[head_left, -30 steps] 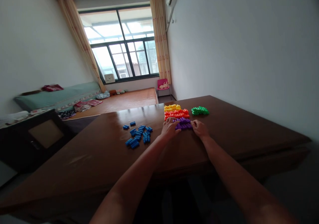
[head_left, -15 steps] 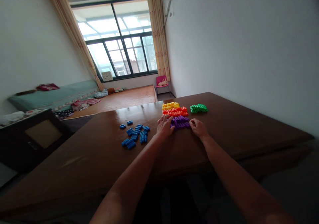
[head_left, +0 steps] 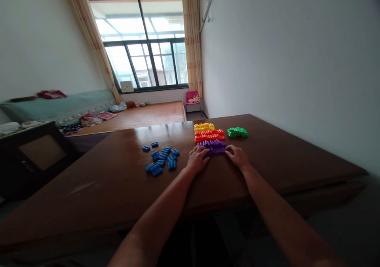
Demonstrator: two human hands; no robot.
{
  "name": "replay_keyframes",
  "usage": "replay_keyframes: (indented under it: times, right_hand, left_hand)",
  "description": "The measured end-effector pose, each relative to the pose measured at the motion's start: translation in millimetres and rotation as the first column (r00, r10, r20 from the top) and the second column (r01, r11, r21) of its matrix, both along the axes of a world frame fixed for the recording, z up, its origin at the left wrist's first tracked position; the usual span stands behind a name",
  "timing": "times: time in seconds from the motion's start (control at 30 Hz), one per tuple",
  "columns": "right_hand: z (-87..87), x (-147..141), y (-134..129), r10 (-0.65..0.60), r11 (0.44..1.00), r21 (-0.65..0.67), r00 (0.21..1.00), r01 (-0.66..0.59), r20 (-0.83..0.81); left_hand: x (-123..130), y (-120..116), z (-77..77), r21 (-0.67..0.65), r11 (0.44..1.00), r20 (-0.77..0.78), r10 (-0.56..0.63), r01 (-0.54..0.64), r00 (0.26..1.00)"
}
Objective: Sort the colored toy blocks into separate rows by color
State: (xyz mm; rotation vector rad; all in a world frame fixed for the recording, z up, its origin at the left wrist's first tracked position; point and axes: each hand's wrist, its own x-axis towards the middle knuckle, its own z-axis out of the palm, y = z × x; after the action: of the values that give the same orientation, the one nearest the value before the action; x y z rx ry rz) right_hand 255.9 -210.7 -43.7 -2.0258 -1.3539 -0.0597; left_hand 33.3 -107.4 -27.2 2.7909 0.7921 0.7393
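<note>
A row of small ridged purple plastic blocks (head_left: 216, 147) lies on the dark table in front of me. My left hand (head_left: 197, 159) is at its left end, with the fingers over the back of the blocks and the thumb at the front. At the right end, my right hand (head_left: 237, 156) has its bent fingers closed against the last blocks. Directly behind the purple row lie red-orange blocks (head_left: 209, 135), with yellow blocks (head_left: 204, 126) behind those. Parts of the purple row's ends are covered by my fingers.
Loose blue blocks (head_left: 162, 158) lie scattered to the left of my left hand. A cluster of green blocks (head_left: 238, 132) sits at the right rear of the brown table (head_left: 118, 187). Beyond are a bed (head_left: 154, 111), a pink chair (head_left: 192, 97) and a wall on the right.
The camera view has tilted slightly. Both hands remain at the two ends of the purple row, with the left fingers shifted slightly along the blocks. The other block groups look unchanged.
</note>
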Motion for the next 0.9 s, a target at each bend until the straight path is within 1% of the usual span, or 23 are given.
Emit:
replay_keyframes:
  times: [0.07,0.13,0.2,0.3,0.37,0.43,0.5,0.57,0.63,0.7,0.73,0.77,0.83,0.87,0.9]
  right_hand:
    - [2.2,-1.0,0.5,-0.031,0.999,0.04,0.999,0.031,-0.008]
    - [5.2,-3.5,0.3,-0.029,0.995,0.09,0.999,0.031,-0.014]
    - [7.6,-6.1,-0.8,0.025,0.992,0.125,1.0,-0.024,-0.012]
    - [6.9,-6.6,-3.1,0.095,0.988,0.121,0.995,-0.093,-0.015]
    - [3.4,-2.9,-4.0,0.079,0.991,0.11,0.996,-0.075,-0.033]
    - [-1.3,3.0,-4.0,0.041,0.993,0.114,0.998,-0.034,-0.053]
    - [-5.4,9.0,-3.7,0.017,0.992,0.124,0.998,-0.01,-0.057]
    - [-7.6,12.1,-4.2,-0.003,0.987,0.159,0.999,0.01,-0.041]
    - [-6.4,9.1,-5.6,-0.031,0.977,0.213,1.0,0.031,-0.003]
    - [-0.7,-3.9,-6.1,-0.04,0.964,0.264,0.997,0.022,0.062]
    - [3.8,-15.3,-5.1,-0.02,0.962,0.273,0.995,-0.008,0.101]
    - [9.3,-30.4,-2.9,0.019,0.962,0.267,0.99,-0.055,0.137]
    - [21.1,-71.1,5.6,0.167,0.958,0.2,0.967,-0.205,0.193]
    - [26.3,-95.4,11.8,0.265,0.944,0.144,0.942,-0.297,0.207]
    - [30.4,-121.0,18.8,0.381,0.91,0.081,0.899,-0.405,0.217]
  left_hand:
    - [-2.5,-0.2,-1.0,-0.005,1.0,0.015,0.004,-0.004,1.0]
    - [-5.0,-0.9,0.1,-0.009,1.0,0.033,0.013,-0.013,0.999]
    - [-6.8,-3.4,2.1,-0.015,1.0,0.039,0.019,-0.018,0.999]
    - [-8.9,-12.0,6.5,0.0,1.0,0.043,0.007,-0.007,0.999]
    - [-13.0,-18.6,11.4,0.025,1.0,0.049,-0.015,0.014,0.999]
    - [-24.3,-21.8,18.3,0.051,0.998,0.06,-0.032,0.029,0.998]
    - [-47.1,-18.7,26.2,0.074,0.997,0.076,-0.022,0.016,0.997]
    - [-82.7,-8.9,32.5,0.084,0.995,0.085,0.042,-0.049,0.995]
    - [-126.7,5.1,34.4,0.06,0.982,0.085,0.175,-0.18,0.981]
    - [-169.9,18.9,30.2,-0.011,0.946,0.083,0.323,-0.323,0.943]
    - [-188.2,24.2,26.0,-0.065,0.925,0.074,0.379,-0.375,0.922]
    - [-203.0,27.6,20.8,-0.118,0.915,0.059,0.394,-0.386,0.917]
    - [-221.2,28.9,10.3,-0.19,0.915,0.063,0.373,-0.356,0.926]
    - [-225.1,27.1,6.1,-0.204,0.922,0.069,0.349,-0.329,0.935]
    - [-226.5,24.3,3.3,-0.207,0.929,0.072,0.329,-0.308,0.942]
